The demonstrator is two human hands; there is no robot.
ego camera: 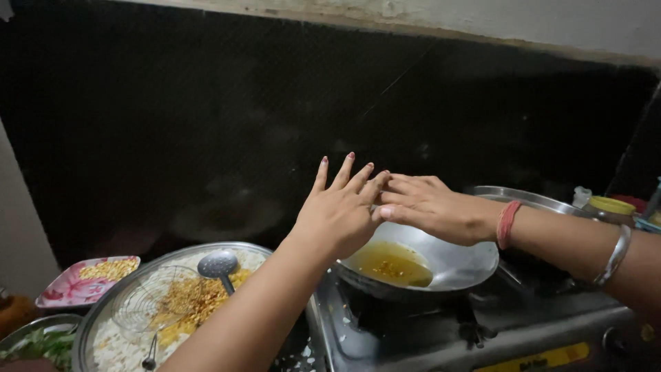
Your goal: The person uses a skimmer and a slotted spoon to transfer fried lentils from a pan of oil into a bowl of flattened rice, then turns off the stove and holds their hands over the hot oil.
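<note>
Two hands meet above a metal wok, fingertips brushing together: the left hand has its fingers spread wide and holds nothing, and the right hand lies flat, fingers together, likewise holding nothing. Below them the wok sits on a gas stove and holds a pool of yellow oil with browned bits in it. A red thread and a metal bangle circle the right forearm. Left of the stove a big round steel tray carries puffed rice, fried yellow bits, a wire strainer and a slotted ladle. Farther left stands a pink plate of yellow lentils. Behind the wok is another steel vessel.
</note>
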